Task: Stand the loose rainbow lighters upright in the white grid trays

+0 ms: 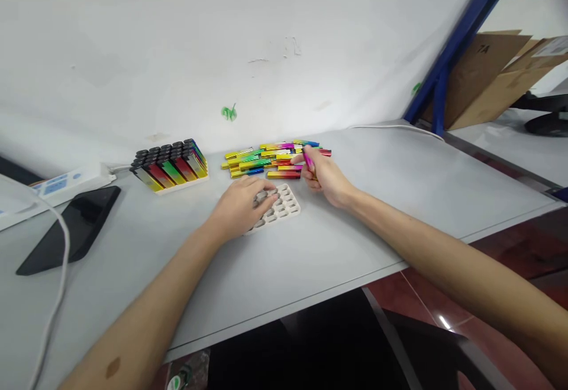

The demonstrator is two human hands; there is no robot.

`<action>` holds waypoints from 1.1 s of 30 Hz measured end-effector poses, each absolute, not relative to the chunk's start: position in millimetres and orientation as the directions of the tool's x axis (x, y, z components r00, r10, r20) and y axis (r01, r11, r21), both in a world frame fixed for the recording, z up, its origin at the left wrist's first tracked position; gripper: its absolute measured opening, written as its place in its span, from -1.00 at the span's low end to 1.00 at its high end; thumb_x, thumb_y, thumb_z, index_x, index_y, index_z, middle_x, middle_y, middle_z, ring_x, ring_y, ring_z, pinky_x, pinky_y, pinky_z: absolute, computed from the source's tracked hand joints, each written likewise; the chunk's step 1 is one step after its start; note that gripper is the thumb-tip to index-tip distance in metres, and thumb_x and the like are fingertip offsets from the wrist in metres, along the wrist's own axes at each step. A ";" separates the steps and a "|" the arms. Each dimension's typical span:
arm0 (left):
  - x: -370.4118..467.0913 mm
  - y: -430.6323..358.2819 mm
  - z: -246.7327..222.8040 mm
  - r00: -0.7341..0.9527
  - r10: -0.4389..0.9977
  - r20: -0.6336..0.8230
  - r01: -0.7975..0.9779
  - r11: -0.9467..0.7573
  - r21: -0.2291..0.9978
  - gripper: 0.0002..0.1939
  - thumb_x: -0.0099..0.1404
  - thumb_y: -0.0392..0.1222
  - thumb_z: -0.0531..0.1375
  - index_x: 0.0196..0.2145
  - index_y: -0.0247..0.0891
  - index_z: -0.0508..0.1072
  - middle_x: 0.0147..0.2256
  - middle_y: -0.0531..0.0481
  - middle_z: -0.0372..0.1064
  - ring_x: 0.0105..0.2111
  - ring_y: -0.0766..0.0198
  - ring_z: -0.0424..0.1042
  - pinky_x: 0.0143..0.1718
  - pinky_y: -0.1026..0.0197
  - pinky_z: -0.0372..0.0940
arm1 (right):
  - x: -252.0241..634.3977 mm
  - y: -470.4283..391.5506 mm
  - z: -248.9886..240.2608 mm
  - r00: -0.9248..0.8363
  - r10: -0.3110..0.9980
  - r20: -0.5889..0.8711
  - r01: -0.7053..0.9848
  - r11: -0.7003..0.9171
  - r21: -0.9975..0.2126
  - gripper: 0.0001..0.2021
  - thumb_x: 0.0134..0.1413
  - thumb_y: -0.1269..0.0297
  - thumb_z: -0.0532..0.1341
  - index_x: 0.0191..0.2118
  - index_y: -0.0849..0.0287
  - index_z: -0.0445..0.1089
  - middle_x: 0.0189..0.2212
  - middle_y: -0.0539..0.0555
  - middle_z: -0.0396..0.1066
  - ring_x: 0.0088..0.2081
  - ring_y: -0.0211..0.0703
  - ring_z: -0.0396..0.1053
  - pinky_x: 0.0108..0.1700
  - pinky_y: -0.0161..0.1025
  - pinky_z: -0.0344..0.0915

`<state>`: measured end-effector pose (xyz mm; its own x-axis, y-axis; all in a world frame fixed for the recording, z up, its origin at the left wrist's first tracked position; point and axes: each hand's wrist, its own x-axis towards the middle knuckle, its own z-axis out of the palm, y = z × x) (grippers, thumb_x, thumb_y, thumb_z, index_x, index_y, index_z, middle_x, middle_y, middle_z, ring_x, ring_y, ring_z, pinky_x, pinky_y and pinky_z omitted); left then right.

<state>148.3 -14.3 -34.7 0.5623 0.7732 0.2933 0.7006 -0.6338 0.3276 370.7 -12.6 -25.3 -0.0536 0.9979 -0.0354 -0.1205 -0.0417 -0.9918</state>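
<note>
Right fingers (313, 184) closed on a pink piece (307, 158); left hand (239, 205) over the tray (280, 218)

From my remote seat, I see the right fingers wrapped snugly around the pink piece, holding it steeply tilted beside the pile. The left thumb and forefinger are parted, resting across the white tray; whether the hidden fingers grip its far edge, I can't tell.

I'd keep that left hand light but steady so the tray doesn't skid, and hold the slick-looking piece nearer one end, leaving the other clear.

The piece is slim and glossy, pink running to gold low down, though the fingers cover much of it. Just beyond lies the pile of shiny pieces (247, 157), yellow, green, blue and red. Farther left on the counter (377, 171) stands a rack of black-topped lighters (171, 168), near a dark phone (73, 233).
</note>
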 end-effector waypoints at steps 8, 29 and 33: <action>148.7 -19.7 -30.0 0.614 0.751 0.244 0.682 -0.660 0.315 -0.60 0.40 0.09 0.14 0.04 -0.15 0.53 -0.04 -0.07 0.56 0.00 0.02 0.42 0.08 -0.06 0.29 | 371.6 -11.7 -27.4 -0.069 0.997 0.025 -0.129 0.015 -0.992 -0.57 0.08 -0.11 0.36 -0.31 0.04 0.15 -0.56 -0.16 0.18 -0.62 -0.37 0.10 -0.64 -0.42 -0.02; 154.3 -24.3 -32.4 0.656 0.712 0.251 0.636 -0.701 0.323 -0.55 0.40 0.09 0.16 0.09 -0.20 0.51 0.01 -0.11 0.51 0.02 0.01 0.38 0.12 -0.09 0.27 | 372.1 -18.1 -18.0 -0.217 0.972 -0.086 -0.148 -0.120 -0.982 -0.59 0.32 0.05 -0.05 -0.55 0.10 0.05 -0.70 -0.15 -0.17 -0.66 -0.36 -0.30 -0.64 -0.38 -0.27; 154.3 -23.6 -35.1 0.649 0.714 0.263 0.644 -0.700 0.309 -0.55 0.42 0.09 0.14 0.10 -0.21 0.50 0.02 -0.11 0.51 0.03 0.01 0.37 0.13 -0.08 0.27 | 371.7 -17.3 -18.4 -0.162 0.981 -0.108 -0.160 -0.134 -0.978 -0.50 0.32 -0.10 -0.01 -0.56 0.11 0.05 -0.70 -0.15 -0.17 -0.66 -0.38 -0.29 -0.63 -0.37 -0.28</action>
